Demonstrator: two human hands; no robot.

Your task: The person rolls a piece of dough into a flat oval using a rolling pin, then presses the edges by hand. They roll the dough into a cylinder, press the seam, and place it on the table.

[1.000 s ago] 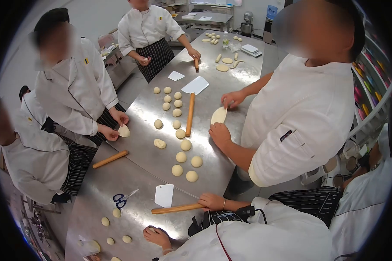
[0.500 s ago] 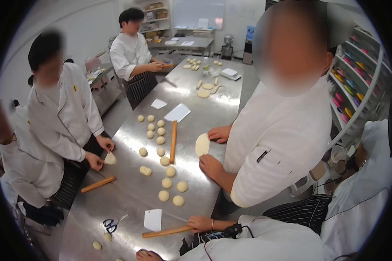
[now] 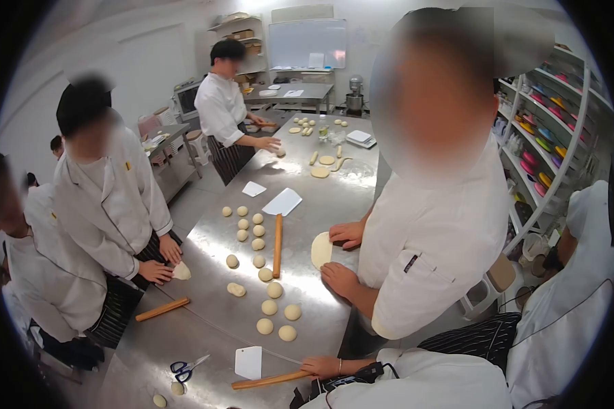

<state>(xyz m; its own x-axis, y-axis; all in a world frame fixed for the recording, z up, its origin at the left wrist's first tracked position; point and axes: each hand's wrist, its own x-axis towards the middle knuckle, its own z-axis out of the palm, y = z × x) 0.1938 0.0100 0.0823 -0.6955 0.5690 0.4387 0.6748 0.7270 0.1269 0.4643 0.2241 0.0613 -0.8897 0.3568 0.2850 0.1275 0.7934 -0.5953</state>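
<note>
My right hand [image 3: 316,366], with a band at the wrist, closes over the right end of a wooden rolling pin [image 3: 266,380] at the near side of the steel table. Just beyond the pin lies a white dough scraper [image 3: 248,362]. Dark-handled scissors [image 3: 183,371] rest farther left, with a dough ball [image 3: 178,388] touching or close to their handles and another dough ball [image 3: 159,400] at the lower edge. A black device [image 3: 351,383] with a cable sits by my right forearm. My left hand is out of view below.
Dough balls [image 3: 274,290] stand in rows mid-table, beside another rolling pin [image 3: 278,245]. A co-worker on the right has both hands on a flat dough oval [image 3: 321,251]. Across the table, a co-worker's hands touch a dough piece [image 3: 182,271]. White scrapers [image 3: 282,202] lie farther back.
The view has tilted up. My left hand, earlier at the lower edge with a dough ball, has left the picture. The co-worker opposite has lowered the dough piece, and the far co-worker reaches over the table.
</note>
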